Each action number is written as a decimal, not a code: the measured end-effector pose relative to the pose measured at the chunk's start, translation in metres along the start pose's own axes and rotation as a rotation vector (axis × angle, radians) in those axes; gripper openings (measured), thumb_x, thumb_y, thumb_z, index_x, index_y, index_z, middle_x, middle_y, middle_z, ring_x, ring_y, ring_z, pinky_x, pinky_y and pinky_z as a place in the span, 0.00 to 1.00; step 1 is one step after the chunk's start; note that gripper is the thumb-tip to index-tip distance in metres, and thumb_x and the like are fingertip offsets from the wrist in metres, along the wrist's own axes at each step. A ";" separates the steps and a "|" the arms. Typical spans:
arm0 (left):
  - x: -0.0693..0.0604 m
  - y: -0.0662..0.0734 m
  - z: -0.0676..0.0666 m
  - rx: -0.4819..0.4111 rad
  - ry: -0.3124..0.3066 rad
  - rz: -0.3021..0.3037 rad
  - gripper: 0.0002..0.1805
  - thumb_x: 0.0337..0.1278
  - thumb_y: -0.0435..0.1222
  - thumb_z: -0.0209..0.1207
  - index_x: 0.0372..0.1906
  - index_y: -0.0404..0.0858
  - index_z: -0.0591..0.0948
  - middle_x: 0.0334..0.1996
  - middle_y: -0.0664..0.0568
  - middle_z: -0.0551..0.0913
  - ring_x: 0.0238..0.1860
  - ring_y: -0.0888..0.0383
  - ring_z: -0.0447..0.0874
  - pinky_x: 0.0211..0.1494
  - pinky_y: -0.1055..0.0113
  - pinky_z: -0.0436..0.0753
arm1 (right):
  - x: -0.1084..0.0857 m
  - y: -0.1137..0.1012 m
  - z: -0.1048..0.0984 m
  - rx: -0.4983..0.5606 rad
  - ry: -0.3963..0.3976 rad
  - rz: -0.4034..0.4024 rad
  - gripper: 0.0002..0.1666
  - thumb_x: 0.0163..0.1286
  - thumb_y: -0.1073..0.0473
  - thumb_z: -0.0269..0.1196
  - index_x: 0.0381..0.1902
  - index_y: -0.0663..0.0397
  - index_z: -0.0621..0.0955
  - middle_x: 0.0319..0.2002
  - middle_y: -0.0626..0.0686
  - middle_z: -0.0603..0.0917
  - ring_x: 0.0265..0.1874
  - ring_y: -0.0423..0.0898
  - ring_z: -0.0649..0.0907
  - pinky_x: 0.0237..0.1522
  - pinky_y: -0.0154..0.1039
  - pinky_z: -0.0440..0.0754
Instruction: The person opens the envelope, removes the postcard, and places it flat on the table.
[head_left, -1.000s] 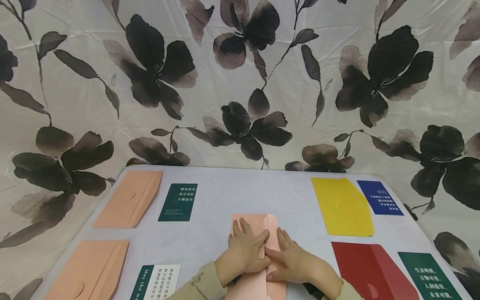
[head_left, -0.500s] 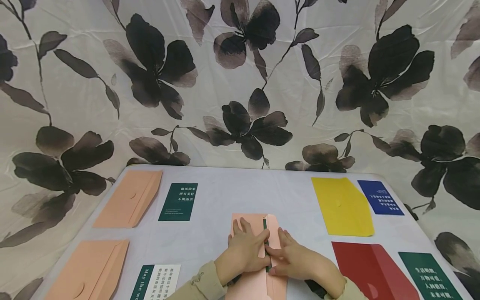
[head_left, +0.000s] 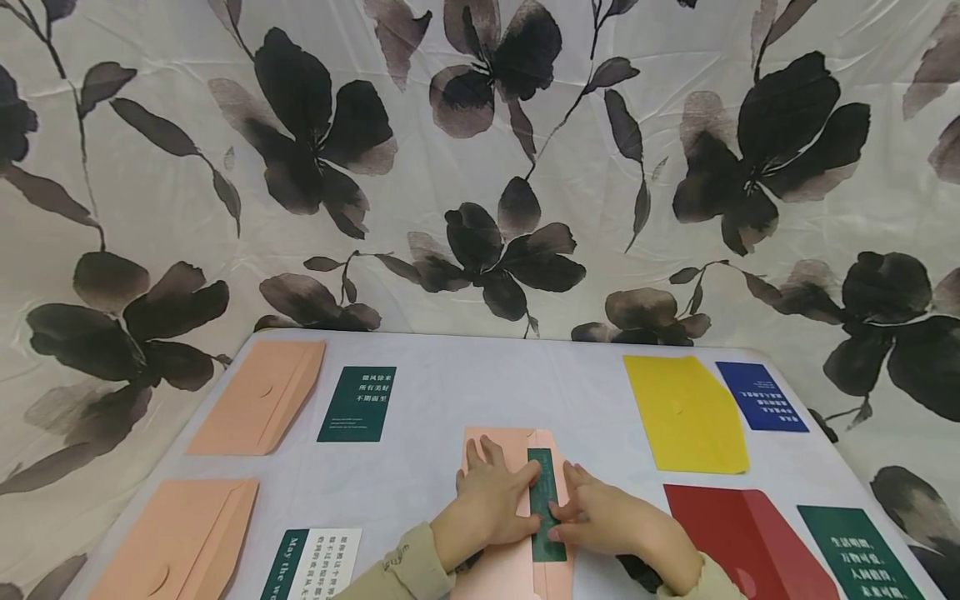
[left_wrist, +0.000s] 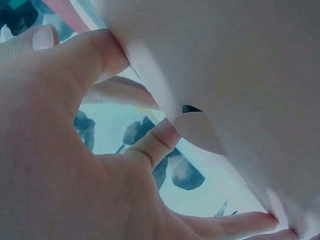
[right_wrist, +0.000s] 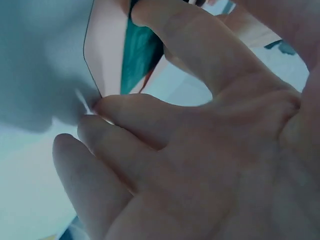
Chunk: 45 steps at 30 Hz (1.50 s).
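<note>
A peach envelope (head_left: pixel 491 575) lies lengthwise at the front middle of the table, its flap folded out to the right. My left hand (head_left: pixel 487 504) presses on its body with fingers spread, the thumb and index fingertip by the opening. From that opening a dark green card (head_left: pixel 543 467) sticks out over the flap, its left part hidden inside. My right hand (head_left: pixel 603 521) pinches the card at its right edge; in the right wrist view the thumb lies on the green card (right_wrist: pixel 140 55). The envelope's notched edge (left_wrist: pixel 200 132) shows close up in the left wrist view.
At left lie two peach envelopes (head_left: pixel 258 400), a dark green card (head_left: pixel 356 404) and a green-and-white card (head_left: pixel 322 567). At right are a yellow envelope (head_left: pixel 682 417), a blue card (head_left: pixel 761 396), a red envelope (head_left: pixel 731 533) and another green card (head_left: pixel 862 550). Floral cloth (head_left: pixel 480 167) hangs behind.
The dark green card has slid rightward out of the envelope, from hidden to a broad strip. My right hand has moved right along with it; the left hand has stayed put.
</note>
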<state>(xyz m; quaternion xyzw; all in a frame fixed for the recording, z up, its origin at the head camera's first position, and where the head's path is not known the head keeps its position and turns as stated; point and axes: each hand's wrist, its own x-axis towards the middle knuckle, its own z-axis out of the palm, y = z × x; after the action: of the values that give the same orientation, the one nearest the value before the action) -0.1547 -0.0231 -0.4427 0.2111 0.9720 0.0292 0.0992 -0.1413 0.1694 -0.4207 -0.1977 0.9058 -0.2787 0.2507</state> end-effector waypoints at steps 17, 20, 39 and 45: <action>-0.003 0.000 -0.001 0.000 -0.043 -0.004 0.40 0.55 0.67 0.58 0.71 0.59 0.65 0.68 0.21 0.58 0.66 0.20 0.58 0.49 0.39 0.80 | 0.009 0.001 0.018 -0.120 0.032 -0.160 0.61 0.57 0.45 0.75 0.75 0.70 0.57 0.77 0.68 0.48 0.75 0.64 0.52 0.65 0.67 0.60; -0.002 0.000 -0.001 -0.007 -0.049 -0.005 0.40 0.55 0.67 0.58 0.72 0.59 0.65 0.69 0.21 0.58 0.67 0.21 0.57 0.50 0.39 0.80 | 0.008 0.002 0.019 -0.144 0.035 -0.167 0.61 0.57 0.43 0.74 0.75 0.70 0.56 0.77 0.68 0.48 0.75 0.64 0.51 0.65 0.68 0.60; -0.008 -0.004 0.001 0.001 -0.050 0.009 0.28 0.55 0.69 0.56 0.54 0.59 0.70 0.68 0.21 0.58 0.67 0.21 0.57 0.51 0.40 0.80 | -0.006 0.009 0.020 -0.170 0.030 -0.099 0.60 0.57 0.39 0.72 0.75 0.67 0.60 0.77 0.65 0.50 0.76 0.62 0.53 0.67 0.66 0.59; -0.012 -0.008 0.006 -0.016 -0.050 0.017 0.30 0.55 0.69 0.56 0.58 0.60 0.71 0.68 0.21 0.59 0.67 0.21 0.57 0.51 0.41 0.81 | -0.011 0.010 0.023 -0.170 0.021 -0.087 0.60 0.55 0.40 0.73 0.74 0.67 0.60 0.77 0.65 0.51 0.75 0.63 0.53 0.66 0.67 0.59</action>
<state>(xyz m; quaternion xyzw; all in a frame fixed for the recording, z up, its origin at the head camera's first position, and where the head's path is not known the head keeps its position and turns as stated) -0.1458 -0.0348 -0.4467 0.2190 0.9671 0.0326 0.1250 -0.1224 0.1733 -0.4396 -0.2545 0.9192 -0.2136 0.2112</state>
